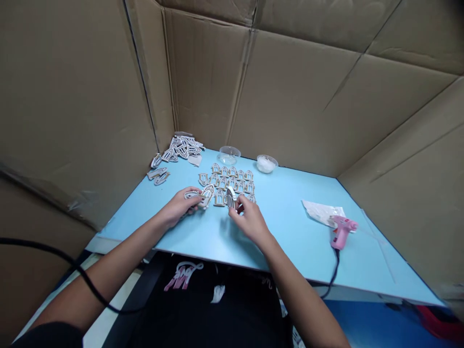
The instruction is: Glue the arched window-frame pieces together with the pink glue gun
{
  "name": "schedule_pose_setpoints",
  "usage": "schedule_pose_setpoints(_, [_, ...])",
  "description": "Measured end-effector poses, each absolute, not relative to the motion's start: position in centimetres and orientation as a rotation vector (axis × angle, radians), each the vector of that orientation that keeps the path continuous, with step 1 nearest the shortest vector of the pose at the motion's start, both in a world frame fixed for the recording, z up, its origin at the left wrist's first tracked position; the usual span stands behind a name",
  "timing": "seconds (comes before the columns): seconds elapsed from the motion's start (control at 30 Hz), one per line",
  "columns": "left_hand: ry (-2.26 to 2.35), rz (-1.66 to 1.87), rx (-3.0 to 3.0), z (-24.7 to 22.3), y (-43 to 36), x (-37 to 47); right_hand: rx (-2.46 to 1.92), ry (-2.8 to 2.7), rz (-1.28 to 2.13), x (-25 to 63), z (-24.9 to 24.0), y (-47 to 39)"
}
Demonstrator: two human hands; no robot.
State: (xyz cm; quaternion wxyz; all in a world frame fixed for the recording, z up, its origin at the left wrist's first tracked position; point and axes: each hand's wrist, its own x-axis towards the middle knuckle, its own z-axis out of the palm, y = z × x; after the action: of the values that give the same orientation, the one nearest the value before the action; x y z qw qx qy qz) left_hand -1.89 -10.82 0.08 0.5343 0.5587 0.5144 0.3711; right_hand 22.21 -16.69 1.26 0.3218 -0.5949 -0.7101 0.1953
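Small arch-shaped window cutouts (232,182), white with tan edges, lie in rows at the middle of the light blue table. My left hand (180,207) is closed around a few of these cutouts (207,194), which fan out from its fingers just left of the rows. In my right hand (248,216) a single arch-shaped cutout (231,197) is pinched and tilted on edge, at the near side of the rows. Part of the front row is hidden behind the right hand.
A heap of similar cutouts (184,147) fills the back left corner, with several more (158,175) nearer. Two clear plastic tubs (229,154) (266,164) stand at the back. Right, a pink glue gun (341,232) rests by a white packet (321,211), its cord over the edge. Cardboard walls surround the table.
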Motion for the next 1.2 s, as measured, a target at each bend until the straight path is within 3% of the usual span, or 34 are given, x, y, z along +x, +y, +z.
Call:
schedule_pose_setpoints(0.13, [1.501,0.912,1.763,0.6,-13.5,-3.3,-1.639,-1.956,0.368,21.8,0.0,-17.4])
schedule_pose_setpoints(0.33, [1.664,0.634,2.193,-0.5,-16.6,-1.3,-1.623,-2.193,0.193,19.6,-1.0,-18.5])
schedule_pose_setpoints(0.53, [1.584,0.459,2.304,-1.3,-18.3,0.5,-1.515,-2.390,0.128,19.1,-1.1,-19.2])
schedule_pose_setpoints(0.7, [1.464,0.577,2.202,-0.2,-18.9,-0.2,-1.486,-2.408,0.117,19.5,-0.7,-19.8])
schedule_pose_setpoints(0.8, [1.313,0.700,2.062,0.7,-18.6,-0.8,-1.355,-2.276,0.245,20.0,-0.4,-20.4])
schedule_pose_setpoints(1.03, [1.056,0.795,1.728,0.3,-17.9,0.2,-1.189,-1.790,0.915,20.1,-0.5,-21.6])
schedule_pose_setpoints(1.2, [1.138,0.853,1.767,-0.7,-17.5,0.5,-1.439,-1.680,0.827,22.1,-0.7,-21.5])
